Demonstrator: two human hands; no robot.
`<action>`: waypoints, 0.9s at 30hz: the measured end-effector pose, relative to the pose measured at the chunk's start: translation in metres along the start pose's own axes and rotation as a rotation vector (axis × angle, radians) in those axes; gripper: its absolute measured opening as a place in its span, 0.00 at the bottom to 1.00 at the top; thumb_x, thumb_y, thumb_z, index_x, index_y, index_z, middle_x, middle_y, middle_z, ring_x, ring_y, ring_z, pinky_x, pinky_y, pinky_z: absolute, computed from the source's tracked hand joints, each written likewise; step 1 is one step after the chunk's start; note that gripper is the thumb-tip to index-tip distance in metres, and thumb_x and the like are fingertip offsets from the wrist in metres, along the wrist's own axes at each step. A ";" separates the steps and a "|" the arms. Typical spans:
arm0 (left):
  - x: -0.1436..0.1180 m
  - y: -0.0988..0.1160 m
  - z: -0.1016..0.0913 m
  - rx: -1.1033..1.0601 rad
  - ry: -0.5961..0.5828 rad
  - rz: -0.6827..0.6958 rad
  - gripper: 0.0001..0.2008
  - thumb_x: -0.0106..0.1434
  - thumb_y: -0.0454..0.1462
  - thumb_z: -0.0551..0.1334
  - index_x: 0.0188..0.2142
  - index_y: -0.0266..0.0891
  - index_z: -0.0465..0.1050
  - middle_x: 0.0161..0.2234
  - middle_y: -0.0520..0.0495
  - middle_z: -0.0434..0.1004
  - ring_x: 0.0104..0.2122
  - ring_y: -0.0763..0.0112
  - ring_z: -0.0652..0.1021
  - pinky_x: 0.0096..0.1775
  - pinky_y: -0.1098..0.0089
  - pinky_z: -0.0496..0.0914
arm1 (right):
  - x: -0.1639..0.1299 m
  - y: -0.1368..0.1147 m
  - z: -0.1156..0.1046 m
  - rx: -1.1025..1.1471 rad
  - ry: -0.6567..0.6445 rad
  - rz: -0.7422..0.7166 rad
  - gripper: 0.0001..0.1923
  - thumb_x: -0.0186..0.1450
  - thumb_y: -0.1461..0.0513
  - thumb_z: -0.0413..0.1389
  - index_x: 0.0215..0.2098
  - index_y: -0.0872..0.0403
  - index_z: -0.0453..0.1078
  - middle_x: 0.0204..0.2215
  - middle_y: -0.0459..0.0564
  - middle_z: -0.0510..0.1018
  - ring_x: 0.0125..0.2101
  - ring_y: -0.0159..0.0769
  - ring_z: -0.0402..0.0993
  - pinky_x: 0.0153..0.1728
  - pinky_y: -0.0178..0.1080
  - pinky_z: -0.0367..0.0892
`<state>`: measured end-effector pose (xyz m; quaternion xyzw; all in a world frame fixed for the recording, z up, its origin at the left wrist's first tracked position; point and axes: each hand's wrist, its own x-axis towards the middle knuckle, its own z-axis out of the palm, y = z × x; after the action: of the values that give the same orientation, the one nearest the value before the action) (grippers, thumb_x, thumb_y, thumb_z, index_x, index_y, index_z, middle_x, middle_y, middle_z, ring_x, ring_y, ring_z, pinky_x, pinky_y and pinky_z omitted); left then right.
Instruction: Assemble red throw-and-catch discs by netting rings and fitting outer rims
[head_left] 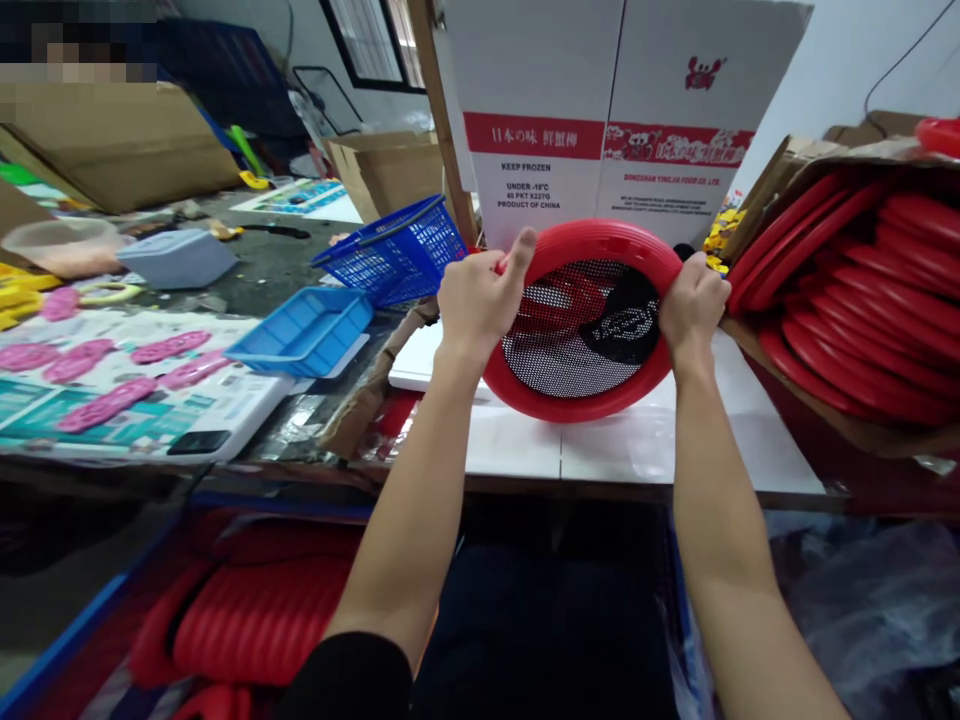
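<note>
I hold a round red plastic ring [600,240] with black mesh [577,335] stretched across it, tilted up above the white tabletop [637,450]. My left hand [480,300] grips the ring's left rim, thumb pointing up. My right hand [694,305] grips the right rim. A dark patch of folded mesh sits near the right hand, and another red shape shows through the net.
A cardboard box [847,420] of stacked red rings [855,300] lies at the right. A white frozen-food carton [600,120] stands behind. At left are a blue basket [397,250], a blue tray [307,330] and pink pieces [112,400]. More red rings [255,620] lie below the table.
</note>
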<state>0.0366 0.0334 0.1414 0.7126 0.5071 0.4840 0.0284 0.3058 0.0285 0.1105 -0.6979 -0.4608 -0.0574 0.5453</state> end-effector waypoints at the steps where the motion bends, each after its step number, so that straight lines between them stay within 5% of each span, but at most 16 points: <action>1: -0.001 -0.001 0.001 0.003 0.021 -0.011 0.33 0.75 0.63 0.48 0.26 0.46 0.74 0.17 0.48 0.65 0.27 0.62 0.74 0.32 0.62 0.61 | 0.000 0.002 0.000 0.023 0.001 -0.005 0.31 0.78 0.49 0.37 0.35 0.53 0.77 0.32 0.58 0.78 0.43 0.50 0.78 0.51 0.55 0.68; 5: 0.001 0.000 0.007 0.020 0.072 -0.055 0.33 0.74 0.63 0.50 0.23 0.46 0.70 0.16 0.49 0.63 0.27 0.63 0.72 0.33 0.61 0.60 | -0.003 0.017 0.002 0.114 -0.030 0.054 0.35 0.78 0.47 0.35 0.31 0.55 0.76 0.30 0.58 0.78 0.40 0.49 0.77 0.48 0.52 0.68; 10: -0.010 -0.004 0.013 -0.093 0.068 -0.029 0.35 0.72 0.66 0.53 0.20 0.44 0.64 0.17 0.51 0.59 0.26 0.66 0.67 0.32 0.62 0.57 | -0.008 0.037 0.009 0.160 0.129 0.117 0.32 0.77 0.50 0.34 0.28 0.54 0.71 0.28 0.55 0.75 0.37 0.45 0.75 0.47 0.51 0.67; 16: -0.034 -0.015 0.022 -0.260 0.276 -0.088 0.35 0.72 0.63 0.55 0.18 0.44 0.57 0.16 0.52 0.53 0.24 0.67 0.61 0.31 0.62 0.54 | -0.018 0.053 0.010 0.341 0.099 0.112 0.34 0.77 0.43 0.32 0.26 0.51 0.64 0.24 0.46 0.68 0.31 0.39 0.71 0.42 0.47 0.69; 20: -0.039 -0.018 0.024 -0.245 0.333 -0.074 0.37 0.69 0.64 0.59 0.18 0.43 0.51 0.16 0.54 0.50 0.23 0.69 0.58 0.30 0.63 0.55 | -0.024 0.058 0.012 0.331 0.232 0.191 0.30 0.78 0.45 0.36 0.26 0.50 0.62 0.27 0.47 0.69 0.34 0.39 0.71 0.45 0.49 0.70; 23: -0.051 -0.030 0.025 -0.336 0.340 -0.134 0.37 0.70 0.67 0.55 0.19 0.43 0.50 0.18 0.55 0.50 0.23 0.70 0.58 0.30 0.65 0.56 | -0.025 0.054 0.018 0.332 0.273 0.182 0.30 0.78 0.46 0.35 0.26 0.50 0.61 0.28 0.47 0.69 0.38 0.40 0.73 0.49 0.51 0.70; 27: -0.073 -0.049 0.035 -0.478 0.503 -0.318 0.37 0.73 0.67 0.46 0.20 0.44 0.52 0.19 0.55 0.52 0.23 0.72 0.58 0.29 0.66 0.58 | -0.041 0.049 0.025 0.457 0.156 0.110 0.33 0.77 0.41 0.32 0.27 0.50 0.60 0.27 0.46 0.67 0.35 0.38 0.73 0.46 0.48 0.71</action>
<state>0.0260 0.0184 0.0486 0.4574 0.4752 0.7379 0.1433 0.3065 0.0263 0.0418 -0.5738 -0.3797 0.0245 0.7253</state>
